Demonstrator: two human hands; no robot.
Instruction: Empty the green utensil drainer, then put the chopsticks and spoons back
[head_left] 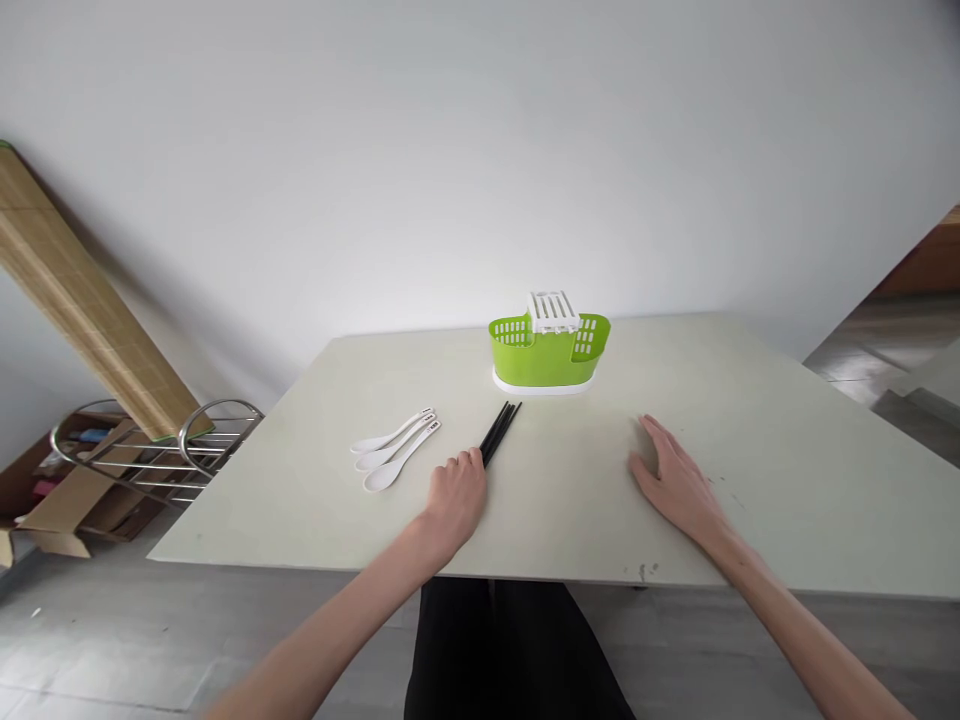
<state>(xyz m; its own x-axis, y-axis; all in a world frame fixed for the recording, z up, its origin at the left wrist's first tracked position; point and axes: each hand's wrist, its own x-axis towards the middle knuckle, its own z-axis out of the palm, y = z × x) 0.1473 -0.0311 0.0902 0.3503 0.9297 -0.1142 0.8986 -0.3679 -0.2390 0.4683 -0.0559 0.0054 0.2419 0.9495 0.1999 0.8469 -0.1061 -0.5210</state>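
My left hand (457, 497) is wrapped around a bunch of black chopsticks (500, 432) near the table's front middle. Their far ends stick out past my fingers toward the back; the near ends are hidden in the hand. To the left of that hand lie three white spoons (397, 448), side by side, with small dark print on the handle ends. My right hand (675, 482) rests on the right part of the table with thumb and fingers apart, holding nothing. Farther back stands a green utensil basket (546, 358) with a white base and a white slatted top piece.
The pale table (592, 530) reaches back to a white wall (420, 180). On the left, a rolled bamboo mat (90, 300) leans over a metal rack (157, 460). An open cardboard box (67, 505) sits on the floor beside the rack.
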